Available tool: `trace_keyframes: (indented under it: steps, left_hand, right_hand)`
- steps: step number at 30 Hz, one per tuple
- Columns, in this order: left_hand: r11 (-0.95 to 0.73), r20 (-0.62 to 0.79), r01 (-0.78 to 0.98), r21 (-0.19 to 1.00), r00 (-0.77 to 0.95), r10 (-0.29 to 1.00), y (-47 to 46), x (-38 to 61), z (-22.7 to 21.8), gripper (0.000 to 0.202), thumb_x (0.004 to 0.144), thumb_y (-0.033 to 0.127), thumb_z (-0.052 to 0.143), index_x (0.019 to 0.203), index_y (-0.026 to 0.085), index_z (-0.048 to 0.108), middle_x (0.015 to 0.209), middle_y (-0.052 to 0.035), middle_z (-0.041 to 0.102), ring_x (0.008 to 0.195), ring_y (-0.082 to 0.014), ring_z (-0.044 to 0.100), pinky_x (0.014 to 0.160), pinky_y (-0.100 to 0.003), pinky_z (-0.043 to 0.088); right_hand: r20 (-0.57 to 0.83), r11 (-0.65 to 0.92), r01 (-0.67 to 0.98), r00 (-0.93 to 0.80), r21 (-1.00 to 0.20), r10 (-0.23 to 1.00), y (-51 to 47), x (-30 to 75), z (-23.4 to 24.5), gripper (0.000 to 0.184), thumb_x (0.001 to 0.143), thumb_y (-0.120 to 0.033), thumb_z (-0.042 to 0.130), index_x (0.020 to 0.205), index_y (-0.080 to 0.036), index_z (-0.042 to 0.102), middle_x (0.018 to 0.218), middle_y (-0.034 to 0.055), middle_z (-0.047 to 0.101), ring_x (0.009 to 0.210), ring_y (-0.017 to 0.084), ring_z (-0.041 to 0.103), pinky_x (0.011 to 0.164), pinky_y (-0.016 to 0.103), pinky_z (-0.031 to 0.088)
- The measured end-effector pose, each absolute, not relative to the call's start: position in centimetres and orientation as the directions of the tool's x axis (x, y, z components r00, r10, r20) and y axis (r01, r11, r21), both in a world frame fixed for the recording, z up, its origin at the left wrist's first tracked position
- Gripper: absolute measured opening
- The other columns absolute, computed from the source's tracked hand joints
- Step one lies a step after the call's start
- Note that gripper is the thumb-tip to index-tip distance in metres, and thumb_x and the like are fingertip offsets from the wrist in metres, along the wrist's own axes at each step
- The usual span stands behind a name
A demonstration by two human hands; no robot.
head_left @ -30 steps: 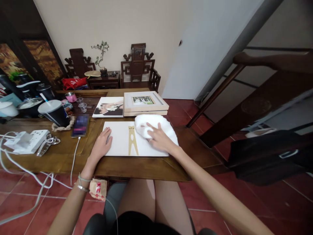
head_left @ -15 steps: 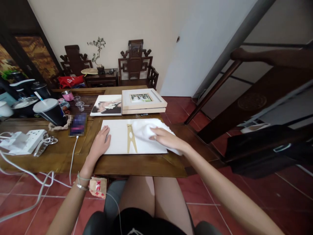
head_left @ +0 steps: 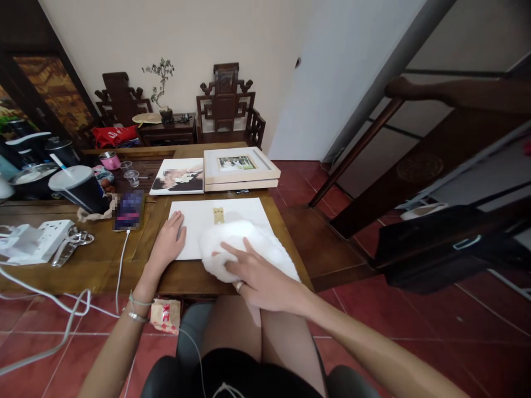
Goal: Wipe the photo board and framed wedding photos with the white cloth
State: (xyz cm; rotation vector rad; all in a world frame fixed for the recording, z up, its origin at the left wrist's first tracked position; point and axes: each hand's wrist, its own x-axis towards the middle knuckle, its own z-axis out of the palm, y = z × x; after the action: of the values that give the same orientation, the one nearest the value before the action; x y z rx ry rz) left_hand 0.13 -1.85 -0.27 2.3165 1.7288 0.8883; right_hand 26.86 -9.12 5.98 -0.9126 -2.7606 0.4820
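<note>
A white board (head_left: 191, 213) lies flat near the table's front edge. My left hand (head_left: 171, 237) rests on its left side, fingers stretched out flat and holding nothing. My right hand (head_left: 253, 276) grips a fluffy white cloth (head_left: 236, 232), its index and middle fingers spread over the top. The cloth covers the board's front right part and hangs over the table's front edge. Above it shows the top of a gold-coloured flat shape (head_left: 218, 214) on the board; its lower part is hidden beneath the cloth.
Behind the board lie a stack of pale wooden frames (head_left: 243, 179) and a picture panel (head_left: 176, 177). To the left are a charging phone (head_left: 129, 210), a black cup with a straw (head_left: 78, 188), a power strip (head_left: 50, 240) and a bunch of clear-looking objects (head_left: 72, 243).
My right hand has pulled the white cloth towards me and left, off the board's back right area and over the lower part of the gold shape. My left hand stays on the board.
</note>
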Motion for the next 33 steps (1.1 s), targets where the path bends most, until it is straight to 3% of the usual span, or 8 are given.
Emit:
trace_keyframes:
  steps: [3,6,10,15,22,25,29,33]
  left_hand:
    - [-0.343,0.375,0.839,0.423,0.183,0.909,-1.8,0.0,-0.5,0.043,0.095,0.029,0.038,0.130,0.012,0.055,0.146,-0.0161,0.050,0.142,-0.0290,0.038,0.117,-0.051,0.032]
    - [-0.338,0.365,0.839,0.428,0.181,0.913,-1.7,-0.1,-0.6,0.043,0.095,0.029,0.038,0.130,0.011,0.055,0.146,-0.0175,0.049,0.142,-0.0288,0.038,0.117,-0.050,0.032]
    - [-0.332,0.359,0.835,0.439,0.176,0.917,-1.7,-0.1,-0.6,0.044,0.095,0.029,0.038,0.131,0.011,0.055,0.146,-0.0181,0.049,0.142,-0.0289,0.038,0.117,-0.050,0.032]
    - [-0.334,0.360,0.822,0.461,0.171,0.917,-1.7,-0.1,-0.7,0.046,0.094,0.030,0.039,0.133,0.011,0.054,0.146,-0.0170,0.050,0.141,-0.0285,0.040,0.117,-0.050,0.032]
    - [-0.334,0.343,0.809,0.484,0.175,0.923,-2.0,-0.3,-0.3,0.047,0.093,0.022,0.036,0.135,0.011,0.054,0.147,-0.0153,0.049,0.142,-0.0256,0.039,0.119,-0.048,0.030]
    - [-0.328,0.331,0.814,0.479,0.179,0.927,-2.0,-0.3,-0.4,0.047,0.094,0.022,0.036,0.135,0.008,0.054,0.147,-0.0181,0.048,0.142,-0.0266,0.038,0.119,-0.048,0.029]
    - [-0.317,0.332,0.822,0.473,0.167,0.928,-1.9,-0.1,-0.5,0.047,0.094,0.022,0.035,0.134,0.008,0.053,0.147,-0.0185,0.047,0.142,-0.0274,0.038,0.118,-0.049,0.030]
    - [-0.299,0.348,0.797,0.524,0.121,0.930,-2.1,0.4,0.2,0.045,0.094,0.026,0.036,0.131,0.010,0.056,0.143,-0.0170,0.052,0.139,-0.0281,0.043,0.118,-0.048,0.032]
  right_hand:
    - [0.021,0.741,0.543,-0.801,-0.396,0.599,-8.5,27.5,7.8,0.023,0.075,-0.006,0.044,0.085,-0.020,0.059,0.110,0.0115,0.069,0.116,0.029,0.059,0.110,0.057,0.029]
    - [-0.015,0.710,0.578,-0.780,-0.402,0.626,-5.4,26.7,9.2,0.022,0.082,-0.008,0.041,0.084,-0.021,0.059,0.088,0.0056,0.071,0.093,0.025,0.066,0.105,0.048,0.038]
    - [-0.021,0.670,0.686,-0.703,-0.284,0.711,-1.0,23.4,9.2,0.028,0.087,-0.011,0.040,0.103,-0.016,0.062,0.116,0.0151,0.067,0.119,0.032,0.056,0.106,0.057,0.033]
    - [0.018,0.664,0.733,-0.670,-0.148,0.743,-0.2,19.4,7.1,0.044,0.084,-0.015,0.048,0.127,-0.012,0.057,0.153,0.0207,0.037,0.144,0.044,0.021,0.106,0.077,0.014]
    - [0.082,0.828,0.529,-0.831,-0.184,0.550,-8.0,20.0,5.0,0.035,0.077,-0.023,0.057,0.110,-0.017,0.068,0.148,0.0174,0.044,0.138,0.046,0.031,0.107,0.076,0.014]
    - [0.071,0.852,0.474,-0.864,-0.223,0.499,-9.4,21.6,5.7,0.029,0.078,-0.021,0.054,0.104,-0.017,0.067,0.135,0.0167,0.057,0.132,0.040,0.041,0.108,0.070,0.020]
    - [-0.018,0.772,0.582,-0.801,-0.255,0.598,-6.1,22.6,8.0,0.022,0.082,-0.014,0.048,0.094,-0.019,0.065,0.104,0.0107,0.071,0.110,0.029,0.061,0.110,0.053,0.030]
    - [-0.042,0.632,0.733,-0.661,-0.252,0.749,-1.4,20.7,9.7,0.029,0.088,-0.014,0.041,0.107,-0.014,0.063,0.113,0.0171,0.068,0.115,0.034,0.058,0.107,0.055,0.032]
